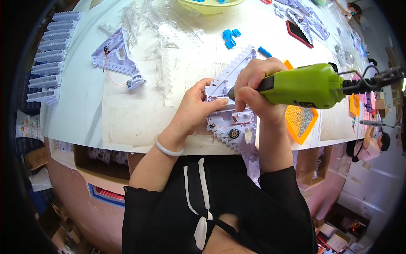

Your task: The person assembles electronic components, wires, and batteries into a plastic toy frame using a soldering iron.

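My right hand is wrapped round the dark front end of a green electric screwdriver. The tool lies nearly level, its tip pointing left at a pale lavender plastic housing with toothed edges. My fingers partly hide where the tip meets the plastic. With thumb on top and fingers at the far side, my left hand grips that housing against the table. Nearer to me, a second toothed lavender piece carries a small round speaker-like part and thin red wires; it reaches over the table's front edge.
An orange tray of small metal screws stands right of my right forearm. Blue plastic pieces and a dark red-edged phone lie farther back. Another wired lavender assembly and a row of toothed parts are at left. Clear plastic pieces lie mid-table.
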`<action>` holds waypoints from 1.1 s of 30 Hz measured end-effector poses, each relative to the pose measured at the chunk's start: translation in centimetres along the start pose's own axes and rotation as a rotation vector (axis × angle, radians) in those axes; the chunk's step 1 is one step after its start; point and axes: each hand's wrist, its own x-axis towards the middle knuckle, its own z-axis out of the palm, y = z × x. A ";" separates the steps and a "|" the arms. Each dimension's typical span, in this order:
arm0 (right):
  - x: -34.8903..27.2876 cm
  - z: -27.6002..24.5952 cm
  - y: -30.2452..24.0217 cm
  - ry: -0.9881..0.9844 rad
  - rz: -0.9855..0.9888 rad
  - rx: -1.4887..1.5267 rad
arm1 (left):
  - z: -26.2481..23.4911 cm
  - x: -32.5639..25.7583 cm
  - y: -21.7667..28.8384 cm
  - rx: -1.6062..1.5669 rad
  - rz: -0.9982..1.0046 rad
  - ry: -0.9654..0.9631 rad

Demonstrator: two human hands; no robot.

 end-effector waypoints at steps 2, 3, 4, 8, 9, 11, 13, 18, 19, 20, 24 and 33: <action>-0.1 0.1 0.1 0.012 0.028 0.136 | -0.2 -0.1 -0.1 -0.014 0.003 -0.008; -0.1 0.1 0.1 0.009 0.026 0.133 | -0.1 0.0 -0.2 0.002 0.010 -0.006; -0.2 0.1 0.1 0.029 0.040 0.120 | -0.1 0.0 -0.3 0.020 0.016 -0.006; 1.0 0.5 -0.3 -0.038 0.064 0.058 | -0.2 0.7 0.2 0.083 0.009 -0.017; 1.5 0.6 -0.8 -0.008 0.086 0.080 | -0.2 0.8 0.3 0.058 0.009 -0.021; 3.0 0.8 -1.9 0.118 0.115 0.052 | -0.1 1.2 0.9 0.059 0.015 -0.042; 4.5 1.3 -2.3 0.178 0.054 0.013 | -0.1 1.3 1.1 0.070 -0.021 -0.044; 5.9 3.9 -0.8 0.014 0.078 -0.139 | -0.7 0.8 0.0 0.140 0.051 -0.073; 5.6 3.7 0.6 -0.036 -0.023 -0.232 | -0.5 0.9 -0.3 0.201 0.073 -0.078; 5.0 4.1 1.6 -0.046 -0.091 -0.262 | -1.1 1.0 -1.5 0.193 0.118 -0.066; 0.9 2.0 -0.6 -0.009 0.097 -0.416 | -0.5 -0.1 -1.9 0.074 0.112 -0.094; -10.9 -5.1 -1.5 0.196 0.393 -0.290 | -1.0 1.2 -1.0 0.084 0.042 0.028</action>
